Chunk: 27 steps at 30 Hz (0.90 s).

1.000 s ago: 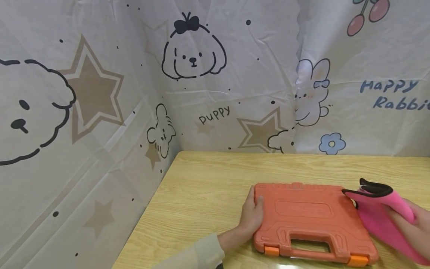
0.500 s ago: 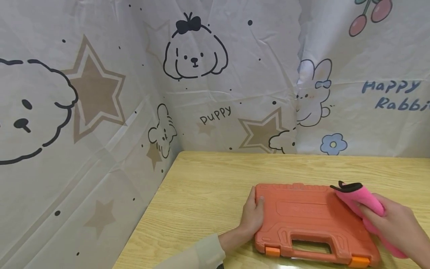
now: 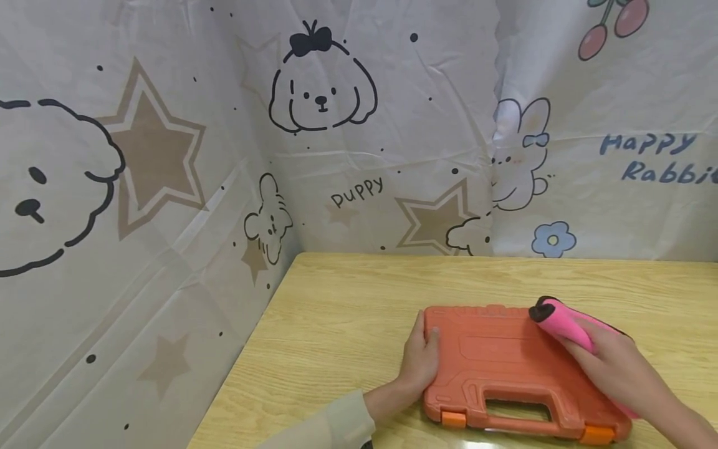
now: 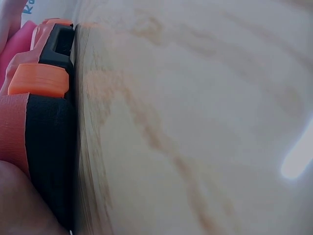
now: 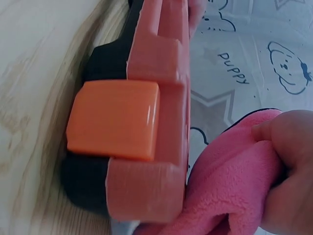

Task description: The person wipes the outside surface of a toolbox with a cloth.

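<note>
A red plastic tool case [image 3: 505, 355] lies flat on the wooden table, its handle facing the near side. Two orange latches [image 3: 599, 434] sit on its front edge, and the right wrist view shows that the lower half of the case is black. My left hand [image 3: 419, 362] holds the case by its left side, the thumb on top. In my right hand [image 3: 614, 368] is a bunched pink cloth [image 3: 563, 324] with black edging, over the right part of the lid. The right wrist view shows the cloth [image 5: 230, 181] as fluffy, gripped between thumb and fingers.
The light wooden table [image 3: 336, 299] extends behind and left of the case. A printed curtain [image 3: 359, 125] with puppies, stars and a rabbit hangs along the back and left sides.
My right hand has moved left with the pink cloth, from beyond the case's right edge to over its lid. The left hand and the case stay in place.
</note>
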Each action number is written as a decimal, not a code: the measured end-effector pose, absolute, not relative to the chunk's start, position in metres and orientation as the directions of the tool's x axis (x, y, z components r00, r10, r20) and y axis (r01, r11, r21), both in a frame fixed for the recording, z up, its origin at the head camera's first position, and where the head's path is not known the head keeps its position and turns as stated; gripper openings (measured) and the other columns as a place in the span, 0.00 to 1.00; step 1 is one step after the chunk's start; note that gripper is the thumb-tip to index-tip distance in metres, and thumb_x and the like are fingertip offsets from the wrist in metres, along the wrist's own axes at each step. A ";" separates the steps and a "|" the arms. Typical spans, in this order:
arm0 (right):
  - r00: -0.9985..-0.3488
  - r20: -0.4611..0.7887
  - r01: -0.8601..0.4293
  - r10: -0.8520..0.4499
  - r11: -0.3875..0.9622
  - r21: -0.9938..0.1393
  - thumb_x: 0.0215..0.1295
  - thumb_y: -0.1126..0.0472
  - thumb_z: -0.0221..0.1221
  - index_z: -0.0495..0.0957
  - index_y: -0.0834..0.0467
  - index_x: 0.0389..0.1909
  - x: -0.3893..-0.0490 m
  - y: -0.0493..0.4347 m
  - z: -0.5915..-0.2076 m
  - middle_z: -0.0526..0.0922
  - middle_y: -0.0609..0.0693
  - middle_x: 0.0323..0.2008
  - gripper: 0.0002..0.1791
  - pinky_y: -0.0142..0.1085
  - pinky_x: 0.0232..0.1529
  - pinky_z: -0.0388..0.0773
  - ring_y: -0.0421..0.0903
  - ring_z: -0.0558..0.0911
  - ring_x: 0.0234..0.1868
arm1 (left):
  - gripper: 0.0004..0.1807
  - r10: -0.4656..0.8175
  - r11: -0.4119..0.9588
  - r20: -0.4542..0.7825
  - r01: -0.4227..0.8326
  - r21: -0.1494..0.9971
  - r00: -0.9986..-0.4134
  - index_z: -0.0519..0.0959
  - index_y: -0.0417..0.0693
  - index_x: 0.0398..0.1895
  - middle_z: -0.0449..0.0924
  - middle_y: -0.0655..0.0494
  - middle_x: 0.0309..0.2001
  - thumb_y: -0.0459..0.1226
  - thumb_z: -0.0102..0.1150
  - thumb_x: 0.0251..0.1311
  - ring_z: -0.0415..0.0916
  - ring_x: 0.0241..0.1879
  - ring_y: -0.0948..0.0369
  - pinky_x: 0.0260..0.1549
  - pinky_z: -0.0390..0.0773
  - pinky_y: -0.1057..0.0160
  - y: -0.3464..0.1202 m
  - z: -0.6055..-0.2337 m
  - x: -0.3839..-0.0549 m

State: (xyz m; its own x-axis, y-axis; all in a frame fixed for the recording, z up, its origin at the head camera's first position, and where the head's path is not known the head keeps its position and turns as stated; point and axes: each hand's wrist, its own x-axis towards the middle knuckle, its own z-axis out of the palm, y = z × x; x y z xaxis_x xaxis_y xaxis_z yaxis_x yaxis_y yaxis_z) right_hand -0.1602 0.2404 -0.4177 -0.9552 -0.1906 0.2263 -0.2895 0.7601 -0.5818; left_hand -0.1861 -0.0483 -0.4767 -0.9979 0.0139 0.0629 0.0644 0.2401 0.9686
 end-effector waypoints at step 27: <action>-0.854 0.169 -0.503 -0.492 0.696 -0.513 0.73 0.57 0.59 0.70 0.68 0.67 -0.184 0.178 -0.419 0.70 0.67 0.66 0.28 0.63 0.64 0.62 0.68 0.64 0.69 | 0.31 -0.020 0.276 0.051 0.044 0.960 -0.998 0.50 0.34 0.78 0.54 0.40 0.75 0.40 0.39 0.80 0.51 0.74 0.46 0.71 0.53 0.45 -0.048 -0.478 -0.186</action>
State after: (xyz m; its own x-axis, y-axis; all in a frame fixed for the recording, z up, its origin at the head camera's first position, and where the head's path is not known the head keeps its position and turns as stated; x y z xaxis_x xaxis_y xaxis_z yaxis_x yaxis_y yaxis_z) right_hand -0.1842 0.1779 -0.4190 -0.8539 -0.4924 0.1686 -0.5026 0.6958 -0.5131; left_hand -0.1863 -0.0483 -0.4777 -0.9985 -0.0197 0.0512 0.0438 0.2763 0.9601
